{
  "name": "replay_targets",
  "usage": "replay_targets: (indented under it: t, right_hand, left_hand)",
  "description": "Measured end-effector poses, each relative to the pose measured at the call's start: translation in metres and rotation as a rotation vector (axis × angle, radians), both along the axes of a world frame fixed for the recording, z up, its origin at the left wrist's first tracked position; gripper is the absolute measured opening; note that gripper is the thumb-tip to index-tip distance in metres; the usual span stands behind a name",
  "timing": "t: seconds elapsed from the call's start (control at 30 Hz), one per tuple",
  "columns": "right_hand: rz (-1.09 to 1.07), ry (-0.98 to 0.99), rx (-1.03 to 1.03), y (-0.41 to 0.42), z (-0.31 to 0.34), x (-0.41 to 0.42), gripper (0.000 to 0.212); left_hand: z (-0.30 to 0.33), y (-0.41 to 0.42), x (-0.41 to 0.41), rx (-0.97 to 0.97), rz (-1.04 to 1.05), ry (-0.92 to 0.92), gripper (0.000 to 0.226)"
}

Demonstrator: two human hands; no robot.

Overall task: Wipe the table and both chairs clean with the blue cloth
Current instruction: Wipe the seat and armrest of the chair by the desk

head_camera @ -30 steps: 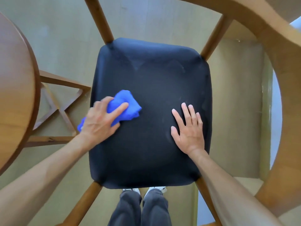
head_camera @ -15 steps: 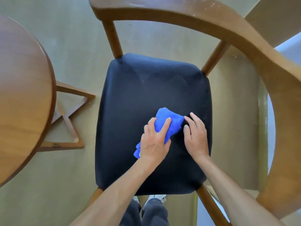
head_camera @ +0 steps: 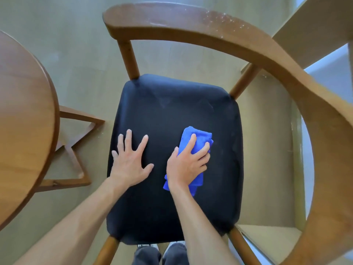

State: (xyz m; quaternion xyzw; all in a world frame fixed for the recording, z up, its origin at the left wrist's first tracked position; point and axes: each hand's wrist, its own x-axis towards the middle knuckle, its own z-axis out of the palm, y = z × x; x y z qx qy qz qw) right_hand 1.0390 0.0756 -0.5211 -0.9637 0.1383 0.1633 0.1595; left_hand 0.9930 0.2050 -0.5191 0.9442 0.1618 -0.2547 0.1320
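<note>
Right hand (head_camera: 188,165) was pressing the bunched blue terry cloth (head_camera: 196,138) onto the right half of the black padded chair seat (head_camera: 172,104), fingers curled over it; left hand (head_camera: 131,161) lay flat with fingers spread on the seat's left side, holding nothing. Cloth looked soft, light and floppy, so best gripped as a wad from above. The upholstery looked matte and yielding, the curved wooden backrest (head_camera: 229,33) hard, smooth and scuffed.

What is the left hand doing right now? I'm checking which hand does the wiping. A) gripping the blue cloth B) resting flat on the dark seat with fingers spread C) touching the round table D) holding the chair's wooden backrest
B: the left hand lies flat, fingers spread, on the seat, while the right hand holds the blue cloth.
</note>
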Motion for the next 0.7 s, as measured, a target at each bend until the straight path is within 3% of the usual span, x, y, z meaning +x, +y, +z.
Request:
replay_targets:
  t: [0.07, 0.13, 0.23, 0.3, 0.37, 0.43, 0.57, 0.7]
  right_hand:
    - [0.245, -0.182, -0.037, -0.018, -0.006, -0.016, 0.059]
    - [0.749, -0.333, 0.064, -0.052, -0.013, -0.047, 0.054]
    - [1.400, -0.298, 0.156, -0.104, -0.016, -0.053, 0.060]
    - [1.571, -0.281, 0.145, -0.124, -0.014, -0.024, 0.061]
    - [1.546, -0.354, 0.127, -0.133, -0.018, 0.011, 0.064]
    - [1.363, -0.427, 0.140, -0.137, -0.016, 0.041, 0.065]
    - [0.724, -0.332, 0.165, -0.137, -0.004, 0.083, 0.046]
    - [0.527, -0.189, 0.281, -0.110, 0.008, 0.060, 0.059]
  left_hand:
    - [0.001, 0.003, 0.002, 0.018, 0.002, 0.008, 0.093]
    - [0.000, 0.006, 0.001, 0.058, 0.014, -0.024, 0.094]
    - [-0.001, 0.008, 0.000, 0.006, 0.094, -0.032, 0.096]
    - [-0.002, 0.008, 0.001, -0.032, 0.106, -0.002, 0.097]
    - [-0.003, 0.009, 0.001, -0.046, 0.108, 0.005, 0.096]
    - [-0.003, 0.010, 0.001, -0.045, 0.104, -0.008, 0.095]
    - [-0.003, 0.009, 0.000, -0.042, 0.103, -0.007, 0.094]
    - [0.000, 0.008, 0.001, -0.048, 0.108, 0.028, 0.094]
